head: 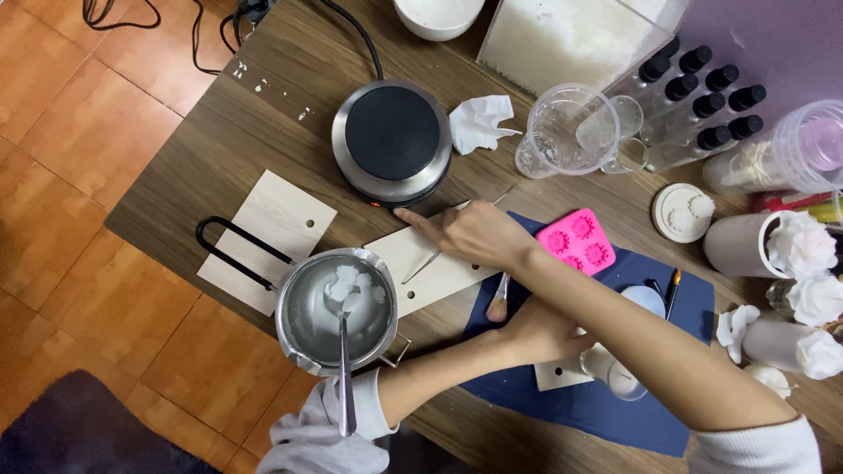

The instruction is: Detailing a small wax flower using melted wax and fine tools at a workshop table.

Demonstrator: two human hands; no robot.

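My right hand (479,235) reaches left across the table, index finger stretched out and touching the front edge of the round black hot plate (392,140), beside a small red light. It holds nothing. A thin metal stick (426,262) lies under it on a light wooden board (413,254). My left hand (543,333) crosses beneath my right forearm and rests against a small glass jar (622,377) on the dark blue mat (580,408). Its fingers are hidden. A steel pot (303,329) with white wax lumps and a spoon (347,386) stands near the table's front edge.
A pink flower mould (580,241) lies on the mat. At the back stand a clear measuring cup (562,132), dark-capped bottles (702,96), a crumpled tissue (479,121) and a white-filled box (562,39). White flower candles (803,246) crowd the right edge. A second wooden board (281,215) lies left.
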